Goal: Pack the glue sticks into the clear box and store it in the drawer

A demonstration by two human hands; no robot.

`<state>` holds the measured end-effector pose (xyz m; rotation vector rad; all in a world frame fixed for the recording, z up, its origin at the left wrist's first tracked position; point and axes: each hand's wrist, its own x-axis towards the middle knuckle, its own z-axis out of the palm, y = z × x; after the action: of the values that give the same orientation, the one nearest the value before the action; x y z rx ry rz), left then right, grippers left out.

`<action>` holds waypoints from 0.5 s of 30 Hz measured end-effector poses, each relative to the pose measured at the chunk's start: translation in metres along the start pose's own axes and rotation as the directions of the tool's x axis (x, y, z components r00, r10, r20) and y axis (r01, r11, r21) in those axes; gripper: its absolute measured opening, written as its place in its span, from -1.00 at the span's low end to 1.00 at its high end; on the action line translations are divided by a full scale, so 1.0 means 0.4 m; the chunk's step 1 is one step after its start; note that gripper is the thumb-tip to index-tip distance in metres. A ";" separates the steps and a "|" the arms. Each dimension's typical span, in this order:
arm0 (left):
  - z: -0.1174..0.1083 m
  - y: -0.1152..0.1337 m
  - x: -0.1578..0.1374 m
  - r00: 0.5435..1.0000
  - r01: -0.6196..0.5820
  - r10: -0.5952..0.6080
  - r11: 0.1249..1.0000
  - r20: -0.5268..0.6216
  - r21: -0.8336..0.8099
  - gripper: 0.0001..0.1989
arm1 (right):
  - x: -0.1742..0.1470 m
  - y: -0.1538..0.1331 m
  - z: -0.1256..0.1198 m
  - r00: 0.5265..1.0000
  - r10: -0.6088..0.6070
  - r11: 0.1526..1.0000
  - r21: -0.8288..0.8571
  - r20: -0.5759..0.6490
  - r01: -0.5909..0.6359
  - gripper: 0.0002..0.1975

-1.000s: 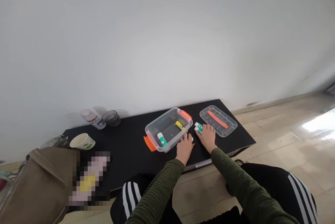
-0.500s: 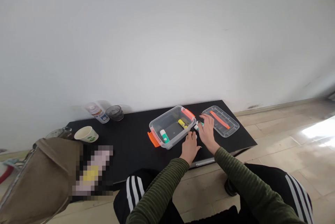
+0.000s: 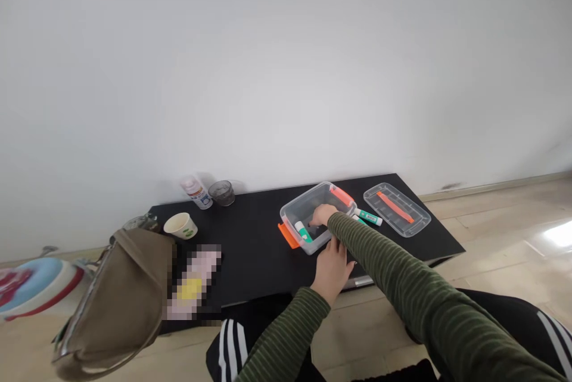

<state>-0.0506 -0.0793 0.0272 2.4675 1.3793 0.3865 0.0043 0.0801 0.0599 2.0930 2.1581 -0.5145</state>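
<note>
A clear plastic box with orange latches sits uncovered on the black table. My right hand reaches down inside it, fingers curled together and pointing at the bottom; whatever they hold is hidden. A green and white glue stick lies in the box's left end. My left hand is at the near side of the box, fingers extended and thumb apart, fingertips partly behind my right sleeve. Right of the box lies another green and white glue stick, with one more partly covered by the sleeve.
The clear lid with its orange handle lies at the table's right. Leftward stand a paper cup, a dark glass and a spray can. A brown bag and a blurred-out pink item occupy the left end.
My right hand has moved left from the glue sticks beside the box into the box. The yellow glue stick inside is now hidden. The whole view has shifted, moving the table rightward in frame.
</note>
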 end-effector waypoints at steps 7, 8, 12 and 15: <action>0.007 -0.033 -0.022 0.998 -0.059 0.059 0.998 0.018 0.004 -0.71 | 0.012 -0.083 0.038 0.963 0.045 0.989 -0.148 0.266 -0.005 -0.44; 0.007 -0.035 -0.023 0.998 -0.059 0.059 0.998 0.007 0.007 -0.71 | 0.012 -0.084 0.039 0.964 0.047 0.989 -0.150 0.261 -0.007 -0.46; -0.006 -0.045 -0.020 0.999 -0.017 0.017 1.000 -0.042 0.011 -0.67 | 0.006 -0.072 0.034 0.967 0.066 0.987 -0.157 0.247 -0.027 -0.47; -0.011 -0.049 -0.016 1.000 0.013 -0.013 1.000 -0.013 -0.001 -0.66 | -0.001 -0.065 0.022 0.963 0.064 0.987 -0.157 0.261 -0.023 -0.49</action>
<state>-0.0708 -0.0745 0.0235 2.4578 1.3991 0.4009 -0.0229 0.0771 0.0563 1.8674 1.9331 -0.5686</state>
